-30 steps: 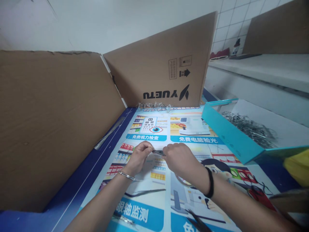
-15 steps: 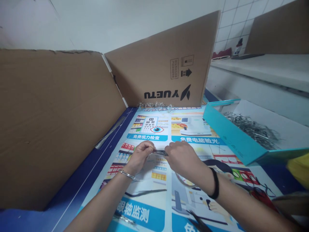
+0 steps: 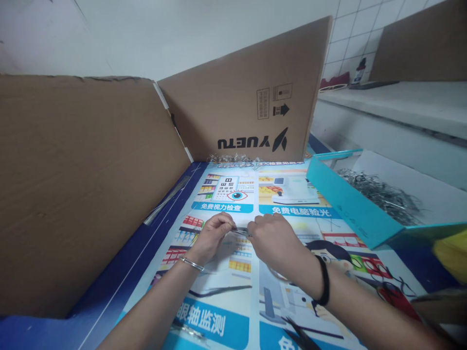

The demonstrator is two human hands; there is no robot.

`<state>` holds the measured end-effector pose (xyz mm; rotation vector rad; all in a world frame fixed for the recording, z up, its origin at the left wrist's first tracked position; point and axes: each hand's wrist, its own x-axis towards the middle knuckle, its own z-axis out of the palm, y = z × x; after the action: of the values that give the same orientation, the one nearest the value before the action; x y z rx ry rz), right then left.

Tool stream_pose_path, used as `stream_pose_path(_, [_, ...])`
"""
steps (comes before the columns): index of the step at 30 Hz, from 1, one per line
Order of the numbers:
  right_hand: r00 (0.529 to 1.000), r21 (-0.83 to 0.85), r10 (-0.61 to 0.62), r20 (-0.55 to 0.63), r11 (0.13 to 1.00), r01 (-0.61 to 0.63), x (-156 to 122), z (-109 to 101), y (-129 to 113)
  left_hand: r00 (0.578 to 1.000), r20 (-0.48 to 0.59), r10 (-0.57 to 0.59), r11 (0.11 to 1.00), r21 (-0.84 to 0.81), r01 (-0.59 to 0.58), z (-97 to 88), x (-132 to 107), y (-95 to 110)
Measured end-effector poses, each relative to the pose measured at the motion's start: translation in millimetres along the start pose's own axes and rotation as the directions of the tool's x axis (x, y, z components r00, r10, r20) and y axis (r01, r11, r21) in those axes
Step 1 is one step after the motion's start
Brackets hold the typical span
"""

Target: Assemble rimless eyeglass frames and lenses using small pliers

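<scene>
My left hand (image 3: 215, 235) is closed in a pinch between thumb and fingers on the left end of a thin, dark silvery piece (image 3: 241, 230). The piece spans the short gap between my hands, just above the printed sheet. My right hand (image 3: 273, 238) is wrapped round its right end, back of the hand towards me, and hides most of what it grips. Whether it is one part or a tool touching a part, I cannot tell. Below my hands a thin dark strip (image 3: 222, 291) lies on the sheet. Black pointed tool tips (image 3: 301, 335) show at the bottom edge.
An open turquoise box (image 3: 350, 204) at right holds a heap of thin silvery pieces (image 3: 383, 197). Cardboard panels (image 3: 241, 97) stand behind and at left (image 3: 80, 184). Small clear-looking bits (image 3: 233, 158) lie along the back panel's foot. Dark thin loops (image 3: 392, 282) lie at right.
My right hand has shifted slightly left and turned a little, closing the gap to my left hand. My left hand keeps nearly the same place and pinch.
</scene>
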<state>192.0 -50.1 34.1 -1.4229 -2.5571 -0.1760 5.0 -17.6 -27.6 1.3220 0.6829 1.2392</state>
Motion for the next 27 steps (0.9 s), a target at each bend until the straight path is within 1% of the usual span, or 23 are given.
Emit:
stream_pose_path(5, [1.000,0.000,0.000,0.003,1.000,0.000,-0.3,2.9,1.1,1.000,0.000,0.008,1.000,0.019,-0.008,0.8,0.0,1.4])
stream_pose_path(12, [0.997,0.021,0.014,0.070,1.000,-0.016,1.5,-0.7,3.0,1.000,-0.003,0.007,0.999,0.040,-0.007,0.9,-0.1,2.1])
stream_pose_path(21, [0.998,0.022,0.010,0.060,1.000,-0.012,1.2,-0.1,2.4,0.999,-0.024,0.023,0.996,0.086,-0.020,1.6,0.3,2.3])
stream_pose_path(27, [0.997,0.023,0.022,0.079,0.999,-0.024,2.2,0.1,2.4,0.998,-0.038,0.044,0.990,0.132,-0.039,2.4,-0.1,2.8])
